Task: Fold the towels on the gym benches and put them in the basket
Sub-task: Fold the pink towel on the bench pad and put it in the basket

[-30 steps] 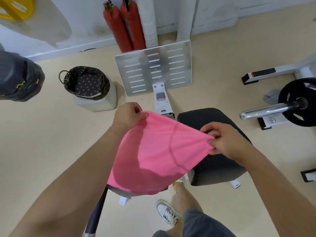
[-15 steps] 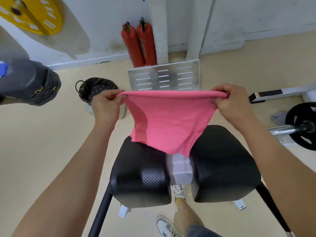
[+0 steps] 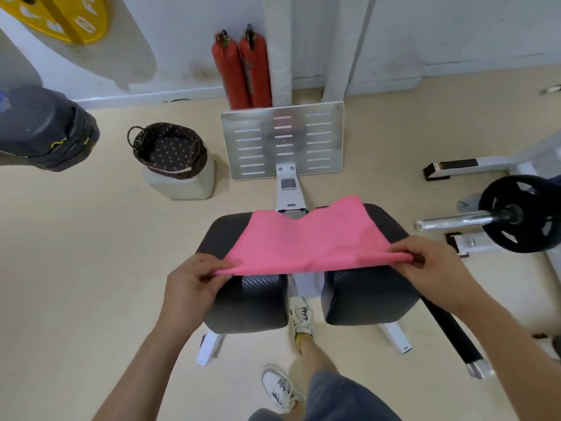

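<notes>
Ahead-left of left hand (image 3: 194,284): basket (image 3: 170,150) on pale block (image 3: 182,186). Pinched in left hand: near corner of pink towel (image 3: 306,241), spread ahead of both hands over split bench pads (image 3: 246,302). Pinched in right hand (image 3: 431,265): other near corner. Best done with edge taut, both corners carried forward evenly to far edge.

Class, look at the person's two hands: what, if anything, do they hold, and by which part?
Both hold the pink towel by its near edge: left hand pinches the left corner, right hand the right.
</notes>
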Available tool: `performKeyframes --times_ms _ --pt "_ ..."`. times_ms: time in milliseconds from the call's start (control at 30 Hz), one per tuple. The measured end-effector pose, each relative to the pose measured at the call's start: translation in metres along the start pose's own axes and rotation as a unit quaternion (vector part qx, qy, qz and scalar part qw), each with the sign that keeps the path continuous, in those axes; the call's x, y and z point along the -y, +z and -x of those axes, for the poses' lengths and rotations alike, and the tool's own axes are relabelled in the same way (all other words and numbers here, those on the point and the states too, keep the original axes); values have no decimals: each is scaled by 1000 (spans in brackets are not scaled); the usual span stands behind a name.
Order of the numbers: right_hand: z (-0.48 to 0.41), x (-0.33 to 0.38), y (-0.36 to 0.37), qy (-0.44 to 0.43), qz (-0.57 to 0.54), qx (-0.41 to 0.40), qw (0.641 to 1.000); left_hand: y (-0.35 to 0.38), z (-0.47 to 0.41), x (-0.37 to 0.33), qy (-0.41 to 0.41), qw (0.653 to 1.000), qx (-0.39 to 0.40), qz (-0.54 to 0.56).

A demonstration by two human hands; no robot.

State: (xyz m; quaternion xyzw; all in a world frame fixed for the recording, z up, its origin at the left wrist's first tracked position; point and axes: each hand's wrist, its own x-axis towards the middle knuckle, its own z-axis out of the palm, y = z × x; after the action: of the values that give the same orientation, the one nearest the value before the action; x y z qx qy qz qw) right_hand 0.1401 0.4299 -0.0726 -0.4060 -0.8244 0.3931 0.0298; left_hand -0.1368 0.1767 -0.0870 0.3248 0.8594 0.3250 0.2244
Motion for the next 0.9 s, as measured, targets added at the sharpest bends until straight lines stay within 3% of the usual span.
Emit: performKeyframes --times_ms 200,400,534,701,801,901 --pt "47 -22 25 1 29 -23 999 12 49 19 15 991 114 -67" --pt "69 -24 23 70 4 103 992 1 69 18 18 962 257 -91" --pt "56 -20 20 74 -22 65 995 -4 51 8 2 972 235 28" --pt "18 -10 12 117 -108 -33 987 4 -2 -19 -47 972 137 186" --pt "-9 -5 12 150 -108 -78 980 19 -36 -29 -72 978 89 175" --pt "-36 -7 18 168 -68 -104 978 34 -68 -32 -60 991 79 89"
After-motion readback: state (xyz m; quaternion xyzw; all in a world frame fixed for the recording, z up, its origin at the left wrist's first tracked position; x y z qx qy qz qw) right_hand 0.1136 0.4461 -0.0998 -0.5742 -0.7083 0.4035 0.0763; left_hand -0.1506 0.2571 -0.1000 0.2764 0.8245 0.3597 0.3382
